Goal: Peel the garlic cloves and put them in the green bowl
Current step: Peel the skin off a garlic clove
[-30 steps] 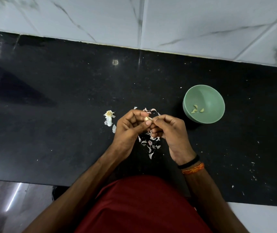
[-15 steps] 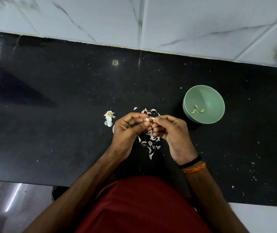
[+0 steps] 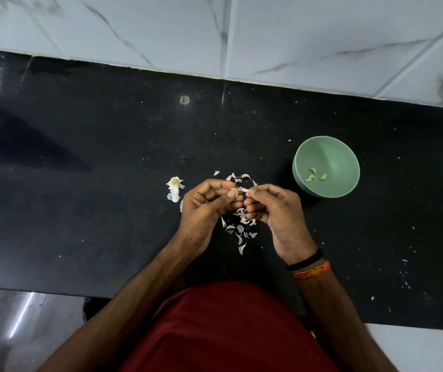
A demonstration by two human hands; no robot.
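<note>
My left hand (image 3: 207,208) pinches a small garlic clove (image 3: 233,189) between thumb and fingertips. Close beside it, my right hand (image 3: 276,210) pinches a strip of pale skin (image 3: 243,189) that still hangs from the clove. Both hands hover over the black counter (image 3: 107,210). The green bowl (image 3: 330,154) stands to the right of my right hand, with three peeled cloves (image 3: 314,176) in its bottom. Several loose peels (image 3: 239,229) lie on the counter under and between my hands.
A white garlic stem remnant (image 3: 174,187) lies left of my left hand. More peels (image 3: 239,178) sit just beyond my fingers. A white marble wall (image 3: 241,36) runs behind the counter. Small white flecks (image 3: 405,280) dot the counter at the right.
My hands have drawn slightly apart, and a strip of skin now stretches between the clove and my right fingertips. The bowl and the peels on the counter have not moved.
</note>
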